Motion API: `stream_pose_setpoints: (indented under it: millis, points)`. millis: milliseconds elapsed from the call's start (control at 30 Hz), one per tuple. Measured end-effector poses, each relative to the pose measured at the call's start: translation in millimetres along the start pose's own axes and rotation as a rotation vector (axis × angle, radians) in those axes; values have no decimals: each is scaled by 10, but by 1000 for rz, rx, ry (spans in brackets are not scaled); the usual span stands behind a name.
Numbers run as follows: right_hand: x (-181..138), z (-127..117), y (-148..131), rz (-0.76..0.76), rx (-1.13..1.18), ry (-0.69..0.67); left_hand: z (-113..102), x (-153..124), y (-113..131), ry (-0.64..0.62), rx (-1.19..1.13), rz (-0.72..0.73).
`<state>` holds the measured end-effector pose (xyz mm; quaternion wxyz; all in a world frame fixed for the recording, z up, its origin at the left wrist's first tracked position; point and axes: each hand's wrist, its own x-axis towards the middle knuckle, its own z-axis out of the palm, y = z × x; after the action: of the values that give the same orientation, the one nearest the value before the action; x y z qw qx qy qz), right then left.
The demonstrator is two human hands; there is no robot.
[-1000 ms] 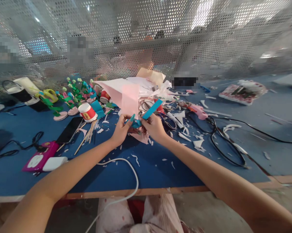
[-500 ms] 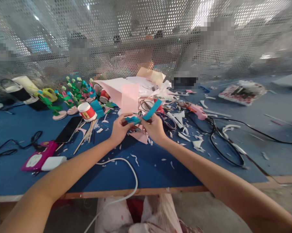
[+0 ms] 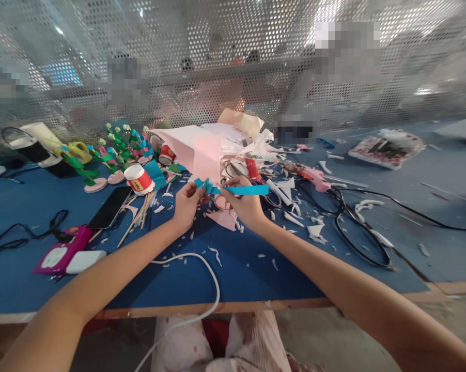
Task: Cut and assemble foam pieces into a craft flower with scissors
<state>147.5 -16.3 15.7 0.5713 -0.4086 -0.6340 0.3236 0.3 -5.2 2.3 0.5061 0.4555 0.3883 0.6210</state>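
A blue paper strip [image 3: 252, 190] stretches between my two hands above the middle of the table. My left hand [image 3: 186, 206] pinches its left end, where the paper is folded or bunched. The fingers of my right hand [image 3: 245, 202] are closed on the strip farther along, and its flat free end sticks out to the right past the knuckles. Behind the hands stands a sheet of pink paper [image 3: 207, 157]. Below them lies a pink paper scrap [image 3: 222, 219] on the blue tabletop.
At left are paper flowers on round bases [image 3: 95, 184], a red-and-white paper cup [image 3: 139, 179], thin sticks [image 3: 142, 214], a phone [image 3: 111, 207] and a purple box [image 3: 64, 249]. A pink glue gun [image 3: 314, 178] with black cable lies right, among white scraps. A white cable [image 3: 216, 284] crosses the front edge.
The strip's free end has swung down from a raised slant to nearly level, pointing right. My left hand has shifted slightly left.
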Motion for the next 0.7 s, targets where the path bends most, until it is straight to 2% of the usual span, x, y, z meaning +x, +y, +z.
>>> stream_pose_setpoints:
  millis: [200, 400, 467, 567, 700]
  points:
    - [-15, 10, -73, 84, 112, -43, -19, 30, 6, 101, 26, 40]
    - [5, -4, -54, 272, 151, -83, -57, 78, 4, 189, 39, 81]
    - [64, -60, -35, 275, 233, -24, -51, 66, 18, 127, 54, 54]
    - [197, -200, -33, 238, 361, 35, -24, 18, 46, -78, 129, 0]
    - [313, -348, -64, 346, 398, -193, -3, -36, 65, -328, 196, -19]
